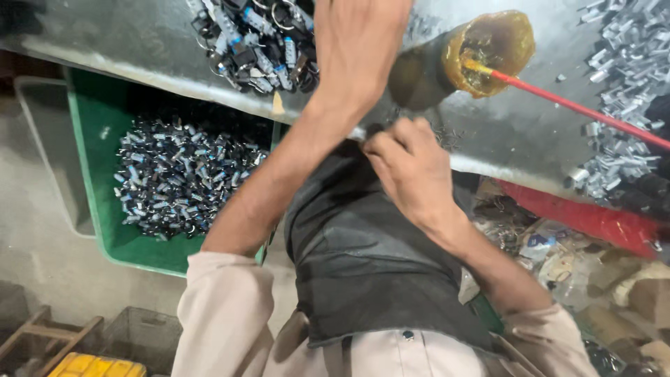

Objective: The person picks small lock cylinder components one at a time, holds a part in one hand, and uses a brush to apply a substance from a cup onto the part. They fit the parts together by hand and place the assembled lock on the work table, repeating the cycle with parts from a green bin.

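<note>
From the head view, I see my left hand (359, 49) stretched out over the grey metal desk (502, 132), back of the hand toward the camera. Its fingers run out of the top edge of the picture, so I cannot tell whether it is clenched or released, or whether it holds anything. It sits just beside the heap of dark key rings (258, 42) with small blue-and-silver tags, which lies on the desk near its front edge.

My right hand (412, 171) is curled at the desk's front lip, fingertips pinched together on something too small and too hidden for me to name. It touches the top of the dark apron (363, 258).

Just beyond it a jar of amber paste (485, 52) lies tipped, its mouth facing the camera and a little right. The red stick (579, 108) is stuck into the paste; its long axis runs from the jar's mouth down and to the right, the free end pointing toward the desk's right edge, past the pile of small silver metal pieces (621, 84).

I judge the main risk to be the jar: it is close to both wrists, and a careless sweep could catch the stick, lever the jar over and smear paste on the desk. The key-ring heap also sits near the lip above the green bin (94, 146), itself holding more rings, so a nudge could spill pieces over the edge.
</note>
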The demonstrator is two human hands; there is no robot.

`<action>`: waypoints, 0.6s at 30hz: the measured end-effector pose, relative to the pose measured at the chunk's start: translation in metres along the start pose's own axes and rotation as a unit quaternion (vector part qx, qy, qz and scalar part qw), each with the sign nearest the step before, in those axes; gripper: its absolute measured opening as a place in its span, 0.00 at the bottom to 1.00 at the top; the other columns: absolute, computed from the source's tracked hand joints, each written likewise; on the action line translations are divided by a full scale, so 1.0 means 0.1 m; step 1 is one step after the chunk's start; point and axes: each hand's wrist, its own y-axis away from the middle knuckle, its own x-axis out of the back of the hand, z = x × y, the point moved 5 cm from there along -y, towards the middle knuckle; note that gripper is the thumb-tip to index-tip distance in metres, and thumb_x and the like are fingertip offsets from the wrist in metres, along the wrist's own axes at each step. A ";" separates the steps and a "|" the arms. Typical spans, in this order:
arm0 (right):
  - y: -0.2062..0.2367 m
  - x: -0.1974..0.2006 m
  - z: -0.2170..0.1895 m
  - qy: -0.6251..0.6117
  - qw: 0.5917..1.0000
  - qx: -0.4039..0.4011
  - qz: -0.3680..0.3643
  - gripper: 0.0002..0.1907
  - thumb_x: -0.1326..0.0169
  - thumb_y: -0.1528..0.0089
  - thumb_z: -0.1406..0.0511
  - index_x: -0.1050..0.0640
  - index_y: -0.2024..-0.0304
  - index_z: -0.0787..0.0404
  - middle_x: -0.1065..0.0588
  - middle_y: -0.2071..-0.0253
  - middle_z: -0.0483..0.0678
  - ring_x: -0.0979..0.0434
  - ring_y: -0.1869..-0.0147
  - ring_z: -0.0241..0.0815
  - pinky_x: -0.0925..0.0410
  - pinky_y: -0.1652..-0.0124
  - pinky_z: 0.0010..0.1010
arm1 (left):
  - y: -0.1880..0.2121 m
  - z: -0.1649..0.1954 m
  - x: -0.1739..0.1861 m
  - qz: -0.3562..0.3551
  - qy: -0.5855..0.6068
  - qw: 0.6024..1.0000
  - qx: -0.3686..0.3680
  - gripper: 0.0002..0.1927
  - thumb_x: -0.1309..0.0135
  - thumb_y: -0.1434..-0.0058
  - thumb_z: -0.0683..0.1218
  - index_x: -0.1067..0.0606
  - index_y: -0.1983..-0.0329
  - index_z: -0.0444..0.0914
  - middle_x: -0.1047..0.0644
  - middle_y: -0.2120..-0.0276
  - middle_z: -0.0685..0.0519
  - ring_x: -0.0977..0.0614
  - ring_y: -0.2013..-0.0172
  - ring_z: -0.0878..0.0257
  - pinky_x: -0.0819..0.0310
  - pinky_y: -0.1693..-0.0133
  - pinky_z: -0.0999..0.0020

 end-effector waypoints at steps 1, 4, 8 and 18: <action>0.04 0.02 0.00 -0.040 0.999 -0.001 0.024 0.10 0.34 0.40 0.68 0.20 0.58 0.55 0.29 0.62 0.46 0.29 0.55 0.49 0.31 0.58 0.42 | 0.07 0.01 0.06 0.037 -0.010 0.999 -0.029 0.04 0.43 0.41 0.44 0.25 0.64 0.42 0.26 0.71 0.49 0.21 0.67 0.50 0.29 0.62 0.50; 0.19 0.07 0.08 -0.135 0.986 -0.086 0.046 0.07 0.34 0.38 0.69 0.20 0.61 0.61 0.30 0.66 0.48 0.28 0.63 0.43 0.32 0.63 0.35 | 0.26 0.01 0.44 0.106 0.000 0.990 -0.088 0.12 0.44 0.43 0.43 0.28 0.56 0.41 0.25 0.61 0.49 0.21 0.58 0.48 0.26 0.54 0.51; 0.35 0.16 0.17 -0.181 0.972 -0.145 0.049 0.06 0.39 0.34 0.72 0.25 0.62 0.65 0.28 0.64 0.48 0.30 0.65 0.38 0.35 0.64 0.28 | 0.32 -0.14 0.81 0.057 0.263 0.963 -0.032 0.07 0.45 0.25 0.44 0.30 0.48 0.40 0.25 0.55 0.51 0.20 0.55 0.55 0.24 0.52 0.60; 0.39 0.45 0.27 -0.354 0.915 -0.120 0.153 0.07 0.37 0.34 0.79 0.23 0.58 0.68 0.26 0.56 0.50 0.24 0.52 0.37 0.30 0.50 0.25 | 1.29 0.53 0.58 -0.085 0.859 0.353 0.361 0.14 0.52 0.20 0.47 0.32 0.39 0.33 0.27 0.59 0.54 0.24 0.59 0.68 0.24 0.53 0.68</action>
